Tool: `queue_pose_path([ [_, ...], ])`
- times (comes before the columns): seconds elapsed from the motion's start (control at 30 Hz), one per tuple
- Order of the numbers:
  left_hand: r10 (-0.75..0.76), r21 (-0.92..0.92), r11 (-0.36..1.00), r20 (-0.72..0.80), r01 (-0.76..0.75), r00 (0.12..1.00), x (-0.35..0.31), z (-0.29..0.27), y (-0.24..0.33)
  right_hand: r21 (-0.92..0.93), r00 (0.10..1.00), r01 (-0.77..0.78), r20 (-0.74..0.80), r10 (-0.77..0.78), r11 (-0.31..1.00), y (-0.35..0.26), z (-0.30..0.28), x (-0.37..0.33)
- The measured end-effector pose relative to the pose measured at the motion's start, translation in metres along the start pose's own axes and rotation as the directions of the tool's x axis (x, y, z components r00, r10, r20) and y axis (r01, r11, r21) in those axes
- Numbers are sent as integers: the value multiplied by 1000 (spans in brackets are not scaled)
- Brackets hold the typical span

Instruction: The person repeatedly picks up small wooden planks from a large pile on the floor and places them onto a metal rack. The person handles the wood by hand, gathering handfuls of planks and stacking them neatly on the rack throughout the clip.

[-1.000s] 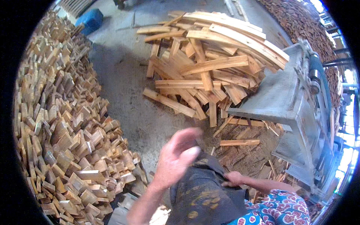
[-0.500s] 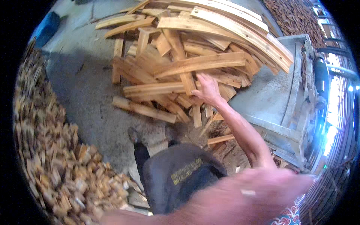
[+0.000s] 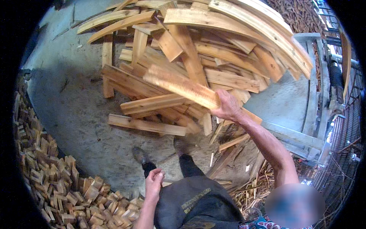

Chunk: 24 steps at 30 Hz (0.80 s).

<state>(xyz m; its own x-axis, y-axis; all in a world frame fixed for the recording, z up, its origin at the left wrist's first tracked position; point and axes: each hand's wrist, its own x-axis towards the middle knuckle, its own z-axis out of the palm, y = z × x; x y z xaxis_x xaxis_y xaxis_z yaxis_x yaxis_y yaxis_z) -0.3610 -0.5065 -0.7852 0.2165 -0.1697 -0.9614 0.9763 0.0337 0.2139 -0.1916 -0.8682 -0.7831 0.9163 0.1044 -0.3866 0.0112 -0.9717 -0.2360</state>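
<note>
My right hand (image 3: 227,106) is closed around a wooden board (image 3: 183,87), slightly blurred, which slants up to the left across the pile. A short end of wood shows on the other side of this hand. Below it spreads a heap of loose boards (image 3: 225,57), some long, some short, lying crosswise. Near my lap, my left hand (image 3: 154,183) hangs with its fingers curled together and nothing visible in them. A dark apron (image 3: 190,204) covers my lap. Apart from the heap's front edge, one board (image 3: 146,124) lies on the floor.
A large mound of short wood blocks (image 3: 72,194) rises at the lower left. On the right stands a grey metal frame (image 3: 312,95) with a flat surface. Wood scraps (image 3: 259,187) litter the concrete floor (image 3: 72,103). More stacked wood (image 3: 299,15) is at the far right.
My right hand has taken hold of a board and swung it above the heap. My left arm, earlier blurred across the bottom, has dropped to the left beside my lap.
</note>
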Motion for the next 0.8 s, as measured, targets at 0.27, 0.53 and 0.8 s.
queue_pose_path([
  [0.27, 351, 303, 895, -32, -326, 936, 22, -28, 7, -17, 966, -66, -251, 59, 998, -19, 30, 65],
  [0.53, 203, 466, 859, 67, -211, 977, 39, 70, 10, 488, 998, 42, -56, -17, 872, -50, 28, 3],
  [0.8, 26, 862, 453, -267, 226, 963, -23, -230, -135, 567, 999, -41, 49, 17, 823, -93, 140, -19],
])
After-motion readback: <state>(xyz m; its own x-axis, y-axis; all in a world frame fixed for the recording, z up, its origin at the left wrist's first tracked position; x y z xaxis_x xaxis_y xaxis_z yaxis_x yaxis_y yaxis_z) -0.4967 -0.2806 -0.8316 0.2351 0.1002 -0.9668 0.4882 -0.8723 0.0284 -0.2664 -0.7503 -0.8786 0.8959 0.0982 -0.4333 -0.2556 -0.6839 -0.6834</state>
